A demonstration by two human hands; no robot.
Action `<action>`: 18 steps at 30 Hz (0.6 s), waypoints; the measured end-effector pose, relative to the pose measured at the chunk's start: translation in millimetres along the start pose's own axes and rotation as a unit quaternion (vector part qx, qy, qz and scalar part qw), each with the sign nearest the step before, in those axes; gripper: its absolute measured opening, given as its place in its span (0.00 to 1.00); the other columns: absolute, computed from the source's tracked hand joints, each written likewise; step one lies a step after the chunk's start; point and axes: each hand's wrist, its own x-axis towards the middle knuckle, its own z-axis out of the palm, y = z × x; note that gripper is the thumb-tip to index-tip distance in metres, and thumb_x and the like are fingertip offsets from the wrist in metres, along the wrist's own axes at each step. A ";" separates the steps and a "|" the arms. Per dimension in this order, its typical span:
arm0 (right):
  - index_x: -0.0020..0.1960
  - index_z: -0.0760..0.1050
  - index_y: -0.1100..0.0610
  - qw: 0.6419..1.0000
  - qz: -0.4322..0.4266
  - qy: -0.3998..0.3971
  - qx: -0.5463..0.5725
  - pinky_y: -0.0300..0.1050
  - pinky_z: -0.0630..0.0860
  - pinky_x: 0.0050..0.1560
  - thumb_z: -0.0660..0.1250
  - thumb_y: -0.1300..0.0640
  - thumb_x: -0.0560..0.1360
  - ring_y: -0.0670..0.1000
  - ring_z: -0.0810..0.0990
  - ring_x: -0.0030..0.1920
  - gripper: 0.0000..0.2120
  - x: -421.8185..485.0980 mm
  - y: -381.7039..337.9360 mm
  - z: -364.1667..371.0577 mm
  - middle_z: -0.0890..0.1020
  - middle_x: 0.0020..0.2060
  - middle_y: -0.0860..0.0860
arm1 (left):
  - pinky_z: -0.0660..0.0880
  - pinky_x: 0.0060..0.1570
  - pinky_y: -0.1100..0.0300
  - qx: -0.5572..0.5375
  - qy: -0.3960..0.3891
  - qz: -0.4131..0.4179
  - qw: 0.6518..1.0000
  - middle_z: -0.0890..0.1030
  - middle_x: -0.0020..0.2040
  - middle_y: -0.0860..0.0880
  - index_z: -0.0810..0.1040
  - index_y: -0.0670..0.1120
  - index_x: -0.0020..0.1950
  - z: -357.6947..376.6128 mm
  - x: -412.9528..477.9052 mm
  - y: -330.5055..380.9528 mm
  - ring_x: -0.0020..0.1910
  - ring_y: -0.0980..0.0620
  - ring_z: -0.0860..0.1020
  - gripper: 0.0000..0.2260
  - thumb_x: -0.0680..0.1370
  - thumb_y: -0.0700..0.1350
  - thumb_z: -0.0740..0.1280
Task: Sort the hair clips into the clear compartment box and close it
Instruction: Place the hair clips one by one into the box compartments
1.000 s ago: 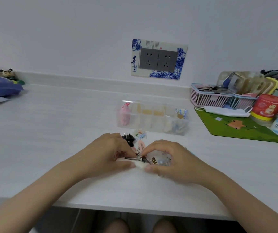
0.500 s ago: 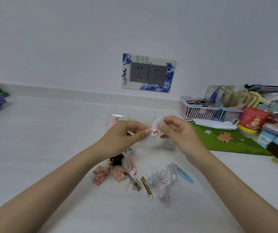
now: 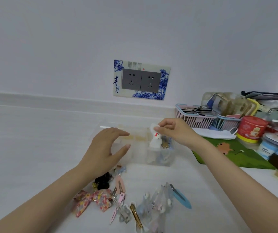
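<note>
One white bunny hair clip (image 3: 155, 140) is pinched by the right hand (image 3: 173, 132) above the right end of the clear compartment box (image 3: 166, 158). The left hand (image 3: 106, 148) is spread, empty. Lowering into a compartment is called for next; many clips (image 3: 118, 199) remain unsorted on the desk (image 3: 34, 140).

I count one clear compartment box (image 3: 158, 158) in front of me and one white bunny clip (image 3: 155, 140) pinched in my right hand (image 3: 173, 132). On the table (image 3: 34, 148) lie one floral bow (image 3: 92, 200), one black clip (image 3: 102, 181), two pink snap clips (image 3: 120, 184), one gold clip (image 3: 135, 217) and one blue clip (image 3: 181, 198). The blurry translucent clips (image 3: 156, 200) are perhaps four. Behind: two wall sockets (image 3: 141, 80), two baskets (image 3: 195, 117), one red tub (image 3: 250, 128).
</note>
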 end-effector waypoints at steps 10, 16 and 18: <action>0.49 0.81 0.49 0.982 -0.099 0.051 -0.152 0.50 0.67 0.63 0.65 0.48 0.75 0.48 0.73 0.56 0.08 -2.4 13.2 11.4 0.78 0.50 0.45 | 0.59 0.65 0.63 0.015 -0.003 -0.002 1.000 0.76 0.59 0.59 0.75 0.55 0.60 2.7 -2.5 -1.3 0.65 0.59 0.68 0.20 0.74 0.63 0.56; 0.51 0.81 0.52 0.948 -0.137 -0.048 -0.283 0.45 0.45 0.74 0.46 0.41 0.80 0.43 0.70 0.63 0.27 -20.3 4.3 18.0 0.83 0.45 0.46 | 0.60 0.67 0.58 0.023 -0.014 0.000 1.000 0.77 0.59 0.58 0.75 0.55 0.60 2.5 -3.3 0.7 0.66 0.56 0.68 0.20 0.74 0.62 0.56; 0.52 0.81 0.52 0.947 -0.126 -0.051 -0.291 0.44 0.39 0.74 0.45 0.45 0.81 0.43 0.68 0.67 0.26 -23.5 4.4 20.2 0.83 0.44 0.46 | 0.59 0.68 0.58 0.031 -0.023 0.004 0.999 0.78 0.59 0.57 0.76 0.54 0.60 1.6 -4.9 1.8 0.67 0.56 0.68 0.21 0.74 0.62 0.56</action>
